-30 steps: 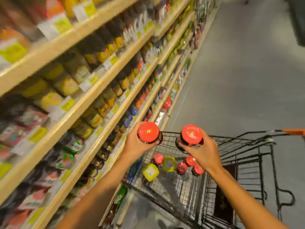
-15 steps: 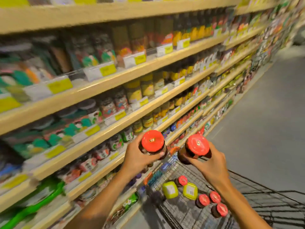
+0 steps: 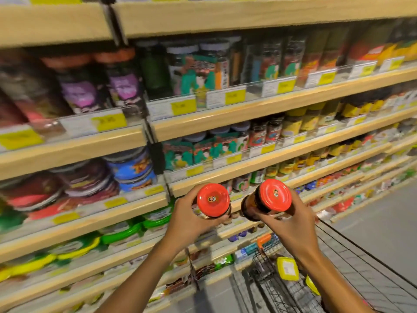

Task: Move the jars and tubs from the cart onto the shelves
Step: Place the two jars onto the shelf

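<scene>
Since a second ago the view has swung off the aisle floor and the cart to face the shelves square on; both jars came up with it and are now held in front of the lower-middle shelf rows, not yet on any shelf. Means: pickup done, carry nearly done, placement is the step in hand. Left hand grip: fingers and thumb curled round the body of the left jar, just under its red lid, closed firmly on it; jar roughly upright, lid toward camera. Right hand grip: fingers wrapped round the right jar, also closed on it; this jar is tilted, its dark glass body leaning left and away, toward the shelves. The two jars are close side by side; can't tell if they touch. Cart is at lower right, just beside the shelf base, with yellow-lidded tubs in the basket, so more trips look likely. Shelf rows ahead are packed and blurred; can't pick out a free slot from here. Judgement: next move needs a gap found first, and the tilted right jar levelled before setting down.
</scene>
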`<state>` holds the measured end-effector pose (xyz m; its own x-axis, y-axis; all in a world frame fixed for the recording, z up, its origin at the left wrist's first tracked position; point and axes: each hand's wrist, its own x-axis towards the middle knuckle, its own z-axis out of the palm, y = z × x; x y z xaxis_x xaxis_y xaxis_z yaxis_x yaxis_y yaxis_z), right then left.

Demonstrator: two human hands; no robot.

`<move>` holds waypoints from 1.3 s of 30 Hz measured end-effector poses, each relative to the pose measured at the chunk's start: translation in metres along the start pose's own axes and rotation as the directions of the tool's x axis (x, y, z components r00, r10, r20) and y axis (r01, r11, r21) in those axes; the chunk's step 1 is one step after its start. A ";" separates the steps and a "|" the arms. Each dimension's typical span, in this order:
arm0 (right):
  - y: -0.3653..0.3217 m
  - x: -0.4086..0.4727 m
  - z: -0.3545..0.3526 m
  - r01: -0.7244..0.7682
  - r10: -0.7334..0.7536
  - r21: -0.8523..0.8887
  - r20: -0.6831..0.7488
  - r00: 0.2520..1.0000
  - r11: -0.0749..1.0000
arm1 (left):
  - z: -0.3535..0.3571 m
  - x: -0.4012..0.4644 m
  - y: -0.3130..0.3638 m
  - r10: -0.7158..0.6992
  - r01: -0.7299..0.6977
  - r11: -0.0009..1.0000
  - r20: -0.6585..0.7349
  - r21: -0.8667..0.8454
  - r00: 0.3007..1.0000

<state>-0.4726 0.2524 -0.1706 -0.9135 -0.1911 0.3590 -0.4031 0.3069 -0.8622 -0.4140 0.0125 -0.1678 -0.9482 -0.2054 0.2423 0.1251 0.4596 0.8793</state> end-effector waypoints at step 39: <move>-0.204 -0.244 0.235 0.183 -0.401 0.368 0.699 0.593 0.912 | -0.202 -0.457 0.044 -0.145 0.285 0.958 -0.894 -0.021 0.423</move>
<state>-0.1544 0.0170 -0.1664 -0.3417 -0.8877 0.3086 -0.5143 -0.0983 -0.8520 0.0838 -0.0479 -0.1565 -0.1585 -0.9264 0.3414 -0.1441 0.3638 0.9203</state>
